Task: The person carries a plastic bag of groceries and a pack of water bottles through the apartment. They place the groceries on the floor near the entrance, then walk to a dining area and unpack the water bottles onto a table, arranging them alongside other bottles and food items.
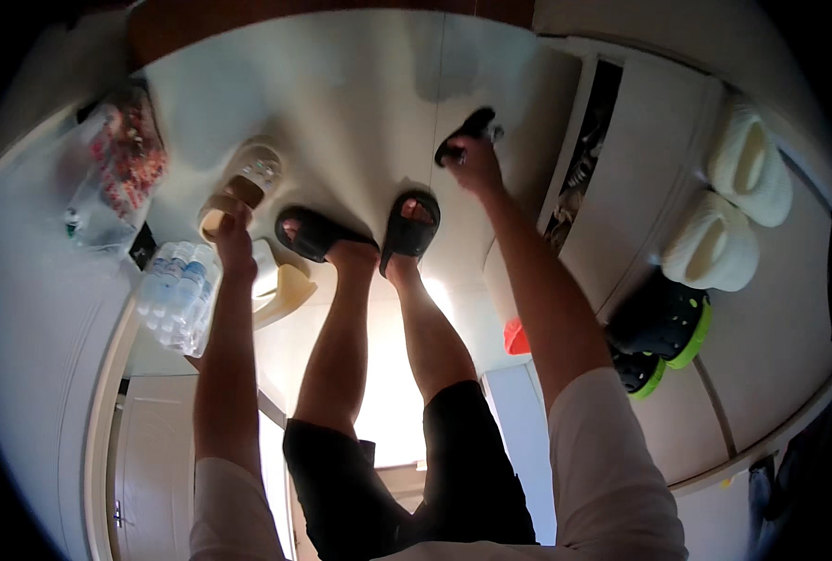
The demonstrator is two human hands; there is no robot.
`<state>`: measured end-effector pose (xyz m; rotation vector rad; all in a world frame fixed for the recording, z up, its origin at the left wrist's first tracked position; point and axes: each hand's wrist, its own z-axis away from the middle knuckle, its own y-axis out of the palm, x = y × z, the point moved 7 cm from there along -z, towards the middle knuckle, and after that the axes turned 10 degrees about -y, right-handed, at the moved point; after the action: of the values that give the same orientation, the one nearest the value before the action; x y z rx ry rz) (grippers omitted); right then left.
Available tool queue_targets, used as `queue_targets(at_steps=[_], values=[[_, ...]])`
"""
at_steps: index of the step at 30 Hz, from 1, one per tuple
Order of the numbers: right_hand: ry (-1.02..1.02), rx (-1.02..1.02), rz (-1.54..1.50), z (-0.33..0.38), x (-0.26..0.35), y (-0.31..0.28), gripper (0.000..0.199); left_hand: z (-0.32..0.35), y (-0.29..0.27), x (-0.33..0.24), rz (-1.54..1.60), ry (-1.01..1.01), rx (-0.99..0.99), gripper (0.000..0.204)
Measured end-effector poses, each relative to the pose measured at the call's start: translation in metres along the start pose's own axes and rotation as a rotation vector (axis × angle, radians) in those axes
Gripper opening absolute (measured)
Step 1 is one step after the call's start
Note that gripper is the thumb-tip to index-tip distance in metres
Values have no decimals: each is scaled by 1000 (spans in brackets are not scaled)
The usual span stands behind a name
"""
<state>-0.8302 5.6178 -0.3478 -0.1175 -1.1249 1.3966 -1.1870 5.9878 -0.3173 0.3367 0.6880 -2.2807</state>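
- what's in the left hand [234, 241]?
- a beige clog [261, 165], rounded and studded, its back end pinched in curled fingers.
- and the right hand [477, 168]?
- well apart, clamped on a blurred black shoe [478, 122]. worn black slides [407, 236] between them; plastic-wrapped bottles [178, 292] just beside the left forearm.

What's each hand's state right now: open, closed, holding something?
Left hand: closed on a beige clog.
Right hand: closed, holding a black shoe, blurred.
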Motion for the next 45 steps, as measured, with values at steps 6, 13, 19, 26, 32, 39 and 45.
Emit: queue_targets(at_steps=[6, 13, 19, 26, 32, 39, 45], values=[[149, -196, -559, 97, 84, -44, 57, 115, 31, -62, 180, 65, 146, 24], [407, -244, -1591, 134, 186, -136, 73, 238, 30, -109, 282, -68, 151, 30], [60, -341, -1488, 104, 238, -230, 61, 297, 9, -117, 442, -129, 177, 27], [-132, -438, -1424, 60, 318, -398, 55, 327, -28, -101, 450, -163, 159, 31], [-223, -378, -1223, 17, 330, -493, 53, 335, -49, -103, 424, -169, 190, 35], [-78, -198, -1527, -36, 341, -515, 27, 338, -57, -108, 453, -173, 184, 37], [43, -274, -1634, -76, 330, -496, 19, 335, -53, -103, 486, -175, 194, 37]])
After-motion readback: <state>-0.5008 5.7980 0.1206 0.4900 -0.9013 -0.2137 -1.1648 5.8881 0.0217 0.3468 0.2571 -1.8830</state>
